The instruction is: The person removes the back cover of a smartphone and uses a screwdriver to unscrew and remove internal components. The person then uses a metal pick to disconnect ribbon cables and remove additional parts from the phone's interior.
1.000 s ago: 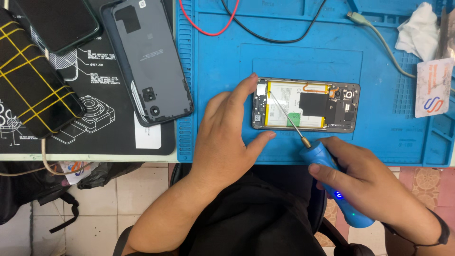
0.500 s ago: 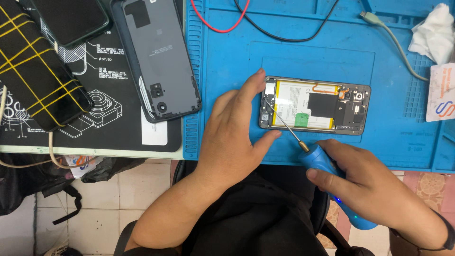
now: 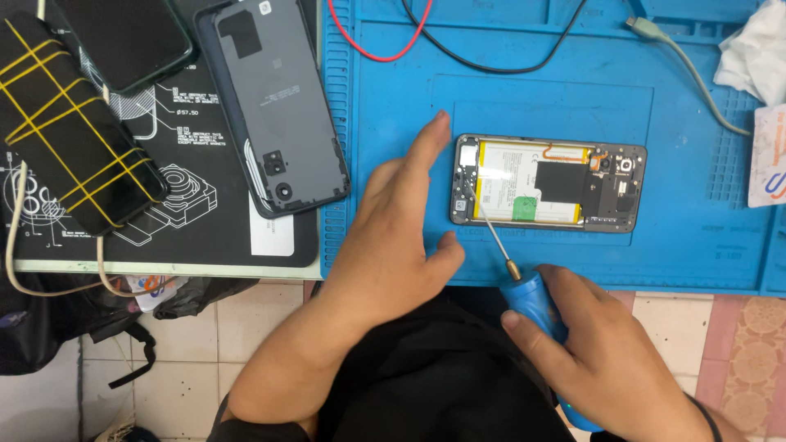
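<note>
1. Opened phone (image 3: 547,183): lies face down, back cover removed, on the blue repair mat (image 3: 524,90); its yellow-edged battery and dark boards are exposed. All places below are given relative to this phone.
2. Electric screwdriver (image 3: 536,315): blue-bodied, below the phone; its thin metal bit runs up and left, and the tip meets the phone's lower-left corner.
3. Right hand (image 3: 610,360): below the phone, over the mat's near edge; its fingers are wrapped around the screwdriver's body.
4. Left hand (image 3: 393,237): just left of the phone, resting palm down on the mat; its fingers are spread and hold nothing. The index fingertip lies close to the phone's upper-left corner, not visibly touching it.
5. Detached back cover (image 3: 277,102): grey, inner side up, well left of the phone, straddling the mat's left edge and a black printed mat (image 3: 205,213).
6. Phone bound with yellow bands (image 3: 70,123): far left.
7. Red wire (image 3: 385,41) and black wire (image 3: 491,49): above the phone.
8. White tissue (image 3: 757,53): upper right of the phone.
</note>
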